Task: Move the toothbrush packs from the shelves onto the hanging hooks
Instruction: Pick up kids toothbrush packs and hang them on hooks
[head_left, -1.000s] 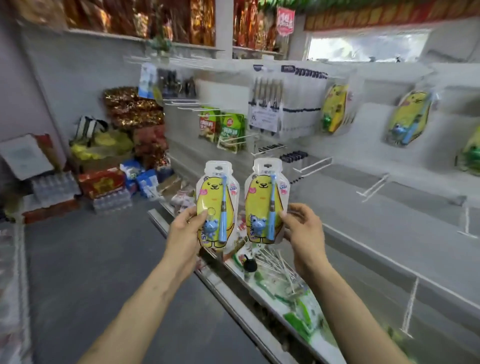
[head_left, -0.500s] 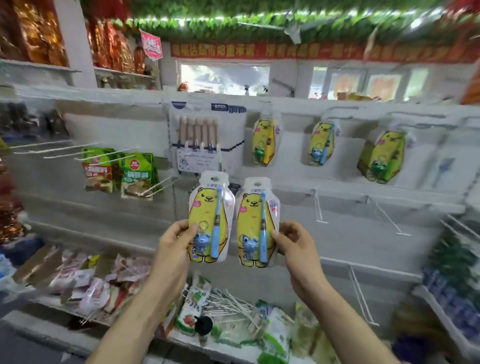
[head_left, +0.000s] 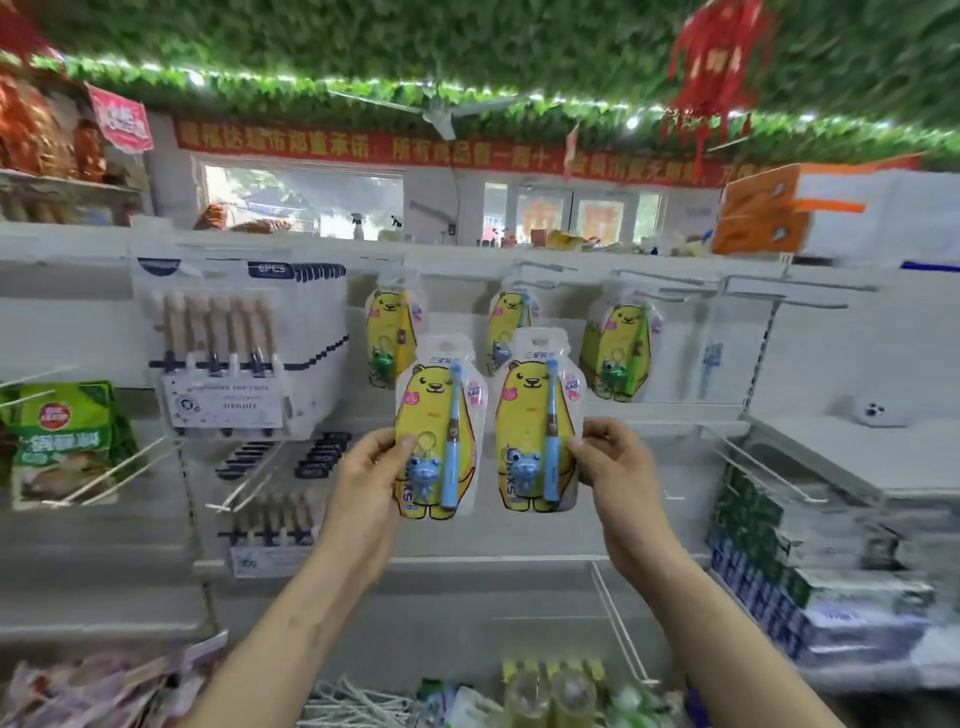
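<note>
Grips one yellow bear toothbrush pack (head_left: 436, 426) by its left edge with the left hand (head_left: 371, 478), thumb on the front, fingers tucked behind. Grips a second bear pack (head_left: 537, 415) by its right edge with the right hand (head_left: 615, 462), the same way. Holds both upright, just beside each other, in the middle of the view.

At 12 o'clock, above the two: three hanging bear packs (head_left: 506, 312) on the white back wall. At 2 o'clock: bare wire hooks (head_left: 779, 299). At 10 o'clock: a big pack of brown-handled toothbrushes (head_left: 228, 353). At 9 o'clock: a green snack bag (head_left: 62, 436) on a hook. At 4 o'clock: stacked green and blue boxes (head_left: 753, 545) on a shelf.
</note>
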